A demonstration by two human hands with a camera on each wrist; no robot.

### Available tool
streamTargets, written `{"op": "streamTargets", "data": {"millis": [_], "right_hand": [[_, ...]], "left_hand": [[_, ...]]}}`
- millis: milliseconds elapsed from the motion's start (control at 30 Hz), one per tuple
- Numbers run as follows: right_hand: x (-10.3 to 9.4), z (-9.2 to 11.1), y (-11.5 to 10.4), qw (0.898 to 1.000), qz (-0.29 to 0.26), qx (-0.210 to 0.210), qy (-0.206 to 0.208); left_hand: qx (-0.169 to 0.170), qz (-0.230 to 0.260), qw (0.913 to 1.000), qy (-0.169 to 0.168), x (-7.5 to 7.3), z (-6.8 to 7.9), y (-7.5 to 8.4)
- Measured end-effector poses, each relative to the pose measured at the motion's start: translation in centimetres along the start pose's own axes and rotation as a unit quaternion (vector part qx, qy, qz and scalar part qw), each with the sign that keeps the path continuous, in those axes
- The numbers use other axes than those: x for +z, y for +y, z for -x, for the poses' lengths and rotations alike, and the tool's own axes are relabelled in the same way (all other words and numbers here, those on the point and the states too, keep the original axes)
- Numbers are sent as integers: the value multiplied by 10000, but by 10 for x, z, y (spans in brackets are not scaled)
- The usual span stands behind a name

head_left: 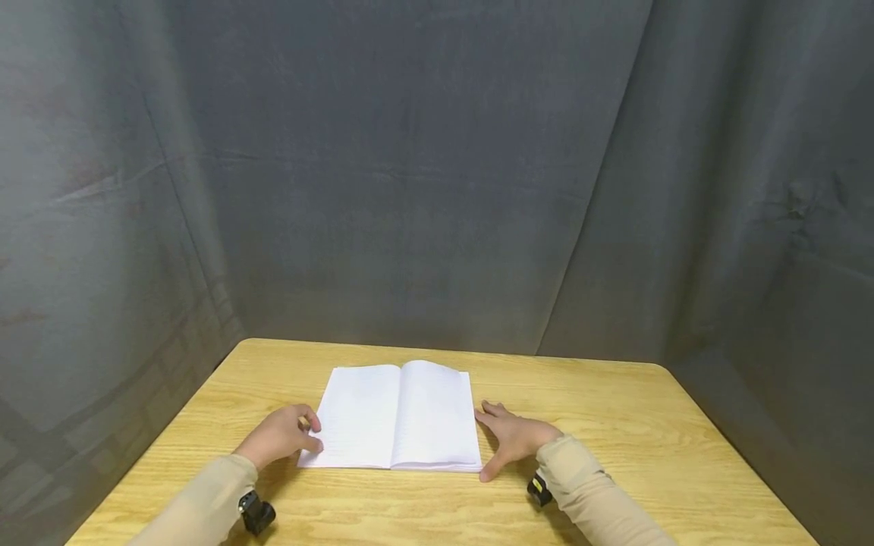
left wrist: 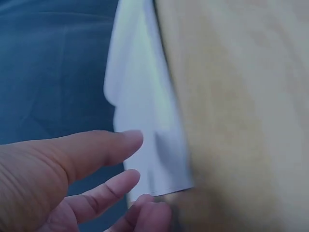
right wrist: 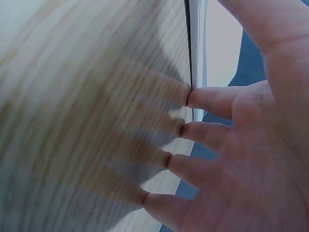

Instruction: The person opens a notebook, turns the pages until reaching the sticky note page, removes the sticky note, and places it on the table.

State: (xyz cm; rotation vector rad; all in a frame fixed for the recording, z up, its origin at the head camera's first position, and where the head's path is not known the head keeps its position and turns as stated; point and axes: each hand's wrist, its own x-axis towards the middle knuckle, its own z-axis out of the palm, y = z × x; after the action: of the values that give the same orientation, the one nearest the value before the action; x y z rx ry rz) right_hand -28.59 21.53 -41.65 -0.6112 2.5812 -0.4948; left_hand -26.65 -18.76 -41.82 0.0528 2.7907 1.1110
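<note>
An open notebook (head_left: 437, 417) with white lined pages lies on the wooden table, its right-hand leaves bulging up near the spine. At its left edge is my left hand (head_left: 281, 435), the thumb (left wrist: 126, 144) over the lower left of the page and the fingers loosely bent beside it. My right hand (head_left: 514, 435) is spread along the right edge. Its fingertips (right wrist: 186, 130) rest on the table right at the notebook's side, with the thumb at the near right corner.
The light wooden table (head_left: 601, 409) has rounded far corners. Grey curtains (head_left: 410, 189) hang behind it and along both sides. A small black camera (head_left: 256, 513) is strapped to the left wrist, another (head_left: 539, 490) to the right, over beige sleeves.
</note>
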Motion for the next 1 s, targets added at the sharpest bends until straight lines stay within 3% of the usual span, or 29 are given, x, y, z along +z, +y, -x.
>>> {"op": "streamTargets", "data": {"millis": [133, 267, 433, 567, 767, 1000], "right_hand": [[1, 1, 0, 10000, 10, -12, -10], [2, 2, 0, 10000, 49, -22, -12], [2, 0, 1, 10000, 63, -1, 10], [2, -1, 1, 9999, 96, -19, 65], [1, -2, -1, 9997, 201, 4, 136], [2, -2, -1, 9994, 316, 10, 150]], "left_hand": [[252, 223, 9993, 161, -8, -2, 13], [685, 693, 9949, 242, -6, -6, 39], [1633, 1360, 9771, -81, 8, -10, 78], [2100, 1649, 9624, -496, 28, -12, 107], [2216, 1773, 9520, -1150, 69, -16, 136], [2128, 1009, 9604, -1490, 112, -18, 140]]}}
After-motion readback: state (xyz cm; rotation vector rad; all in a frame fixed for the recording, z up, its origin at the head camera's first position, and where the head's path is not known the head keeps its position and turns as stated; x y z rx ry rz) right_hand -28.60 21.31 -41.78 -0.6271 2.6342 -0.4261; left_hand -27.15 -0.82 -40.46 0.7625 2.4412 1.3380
